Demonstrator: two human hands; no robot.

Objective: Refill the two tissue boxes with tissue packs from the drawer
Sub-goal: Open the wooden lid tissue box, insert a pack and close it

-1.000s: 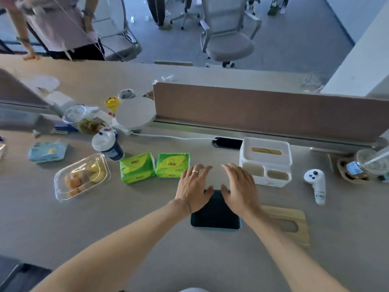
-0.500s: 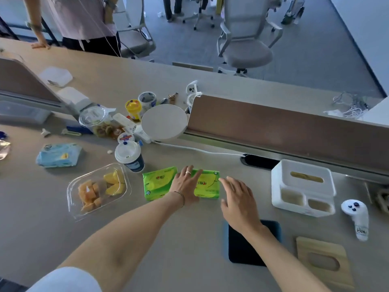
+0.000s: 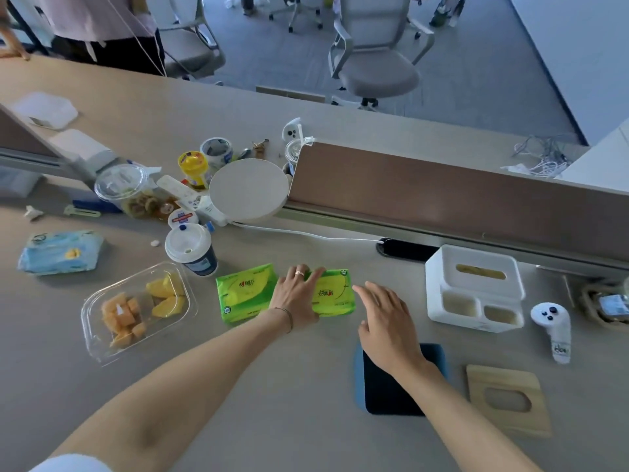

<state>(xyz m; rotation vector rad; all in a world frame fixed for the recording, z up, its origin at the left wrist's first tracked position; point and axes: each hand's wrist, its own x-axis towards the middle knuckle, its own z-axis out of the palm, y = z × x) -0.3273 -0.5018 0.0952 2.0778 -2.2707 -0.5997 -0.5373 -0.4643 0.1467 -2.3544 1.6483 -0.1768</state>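
Observation:
Two green tissue packs lie side by side on the desk: the left pack [image 3: 243,292] and the right pack [image 3: 335,293]. My left hand [image 3: 295,294] rests flat over the gap between them, its fingers on the right pack. Beside that pack's right edge hovers my right hand [image 3: 388,321], fingers spread and holding nothing. A dark blue tissue box [image 3: 391,386] sits under my right wrist, and its wooden lid [image 3: 507,398] lies to the right. The white tissue box [image 3: 474,287] stands at the right, near the divider.
A clear fruit container [image 3: 136,308], a lidded cup [image 3: 192,248], a blue wipes pack [image 3: 59,252] and a round white lamp base [image 3: 248,189] crowd the left. A white controller [image 3: 553,327] lies right of the white box. A person [image 3: 102,25] stands beyond the desk.
Both hands left the dark blue box and moved left to the green packs. My left hand now lies on the right pack, and the view has shifted with them.

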